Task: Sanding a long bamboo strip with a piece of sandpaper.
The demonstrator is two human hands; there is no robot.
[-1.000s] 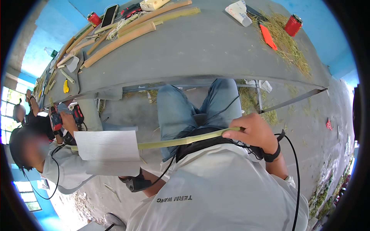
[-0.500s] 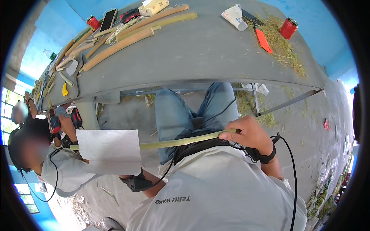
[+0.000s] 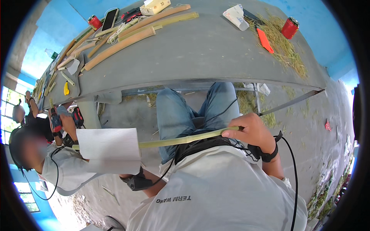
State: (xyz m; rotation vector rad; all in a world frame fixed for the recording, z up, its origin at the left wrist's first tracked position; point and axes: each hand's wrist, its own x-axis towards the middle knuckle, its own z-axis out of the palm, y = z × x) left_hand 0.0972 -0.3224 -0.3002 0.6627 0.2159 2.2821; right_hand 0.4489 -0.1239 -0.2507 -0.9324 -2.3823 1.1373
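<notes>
A slender pale-green bamboo stick (image 3: pixel 181 141) lies crosswise over my lap, its right end a little higher. My right hand (image 3: pixel 250 133) is closed around that right end, thumb along the near side. A creased white sheet (image 3: pixel 108 144) hangs over the stick's left part, and the stick's tip (image 3: pixel 76 147) shows beyond it. My left forearm (image 3: pixel 138 181), with a black strap, runs up behind the sheet. The sheet covers my left hand, so its fingers and grip are hidden.
On the grey table (image 3: pixel 185 54) lie several bamboo pieces (image 3: pixel 121 50), a phone (image 3: pixel 110 19), red cans (image 3: pixel 290 27), dry grass (image 3: pixel 287 54) and an orange-handled tool (image 3: pixel 265 41). A co-worker (image 3: pixel 58 165) sits close on my left, near red-black power tools (image 3: pixel 77 117). A black cable (image 3: pixel 295 173) hangs at my right.
My right hand and the stick's right end have risen slightly. The white sheet has shifted a little and its crease shows more clearly.
</notes>
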